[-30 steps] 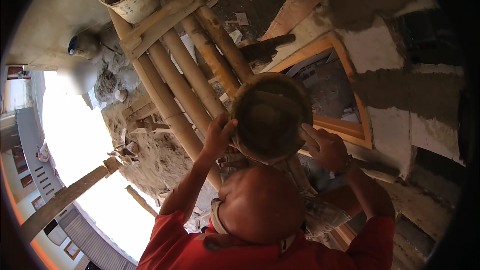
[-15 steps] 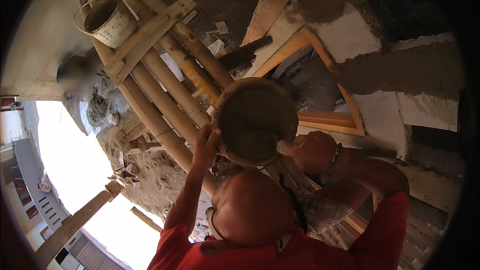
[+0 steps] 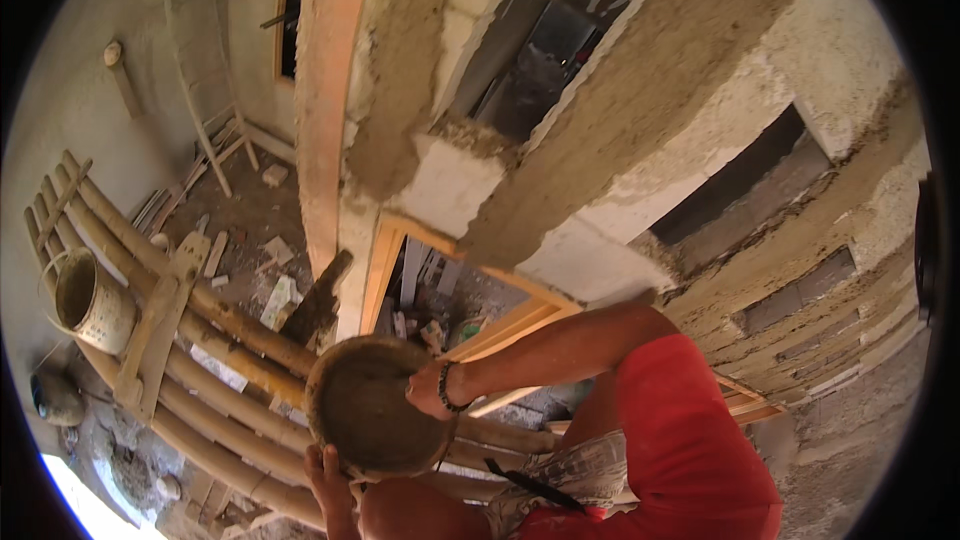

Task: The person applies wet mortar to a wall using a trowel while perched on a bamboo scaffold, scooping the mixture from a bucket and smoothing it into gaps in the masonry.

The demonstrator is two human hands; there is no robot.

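A round, mud-coated basin (image 3: 370, 420) sits low in the middle of the head view, over bamboo poles. My left hand (image 3: 330, 475) grips its near left rim. My right hand (image 3: 430, 390), with a beaded bracelet on the wrist, reaches inside the right part of the basin, its fingers curled; what they hold, if anything, is hidden. The basin's inside is dark with wet-looking grey-brown material. My red sleeve and bare forearm cross the lower right.
A bamboo platform (image 3: 220, 400) carries a white bucket (image 3: 110, 320) and a short board (image 3: 150, 340). A pale ladder (image 3: 200, 90) leans at the back left. An orange window frame (image 3: 530, 310) and patchily plastered wall (image 3: 620, 90) are on the right. Rubble lies below.
The view has swung toward the wall and ladder, so the platform and basin appear lower and further left. My right hand has moved from the basin's rim further inside it.
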